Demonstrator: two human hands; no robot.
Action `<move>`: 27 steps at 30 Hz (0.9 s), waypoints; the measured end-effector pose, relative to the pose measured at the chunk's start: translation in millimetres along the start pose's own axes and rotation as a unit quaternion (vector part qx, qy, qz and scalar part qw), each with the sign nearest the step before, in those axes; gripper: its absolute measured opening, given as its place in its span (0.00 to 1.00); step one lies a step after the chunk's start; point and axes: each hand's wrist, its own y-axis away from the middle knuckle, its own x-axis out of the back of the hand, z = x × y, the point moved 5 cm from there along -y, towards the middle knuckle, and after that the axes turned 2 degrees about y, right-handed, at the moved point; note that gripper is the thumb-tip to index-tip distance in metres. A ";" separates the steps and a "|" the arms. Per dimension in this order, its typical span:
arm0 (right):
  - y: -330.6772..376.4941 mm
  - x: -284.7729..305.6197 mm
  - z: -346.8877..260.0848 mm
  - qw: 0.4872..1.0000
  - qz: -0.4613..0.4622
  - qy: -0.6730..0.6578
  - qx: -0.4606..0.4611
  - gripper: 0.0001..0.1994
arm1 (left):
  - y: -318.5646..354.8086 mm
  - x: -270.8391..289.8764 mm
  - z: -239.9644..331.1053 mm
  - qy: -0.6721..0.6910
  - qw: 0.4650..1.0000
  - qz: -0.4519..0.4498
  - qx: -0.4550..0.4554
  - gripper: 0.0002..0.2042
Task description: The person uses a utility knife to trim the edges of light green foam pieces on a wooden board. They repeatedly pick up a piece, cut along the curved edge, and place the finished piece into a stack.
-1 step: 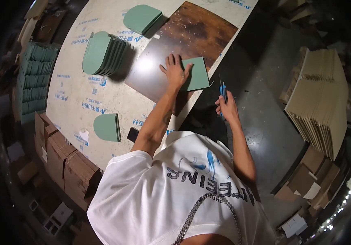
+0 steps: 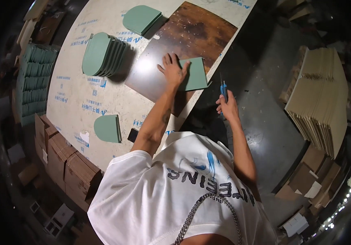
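My left hand (image 2: 173, 74) lies with fingers spread, its thumb pressing on a flat green panel (image 2: 196, 75). The panel rests on a brown wood-patterned board (image 2: 202, 20) near the table's right edge. A thin green sliver (image 2: 210, 84) sticks out at the panel's lower right corner. Off that edge, above the floor, my right hand (image 2: 229, 107) is closed around a blue utility knife (image 2: 223, 90) with its thin blade pointing away from me. The knife and panel are apart.
On the pale printed table (image 2: 71, 96) stand a tall stack of rounded green panels (image 2: 97, 55), a smaller stack (image 2: 140, 18) and a short one (image 2: 107, 128). A dark phone (image 2: 133, 134) lies by my left arm. Cardboard (image 2: 59, 151) and beige sheets (image 2: 318, 102) flank the table.
My left hand and the green panel have shifted slightly to the left. The knife in my right hand has barely moved.
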 end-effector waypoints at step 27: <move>50.2 -14.7 88.0 0.971 0.061 -0.190 -0.127 0.10 | 65.7 15.2 9.0 -0.040 0.984 -0.079 -0.153 0.34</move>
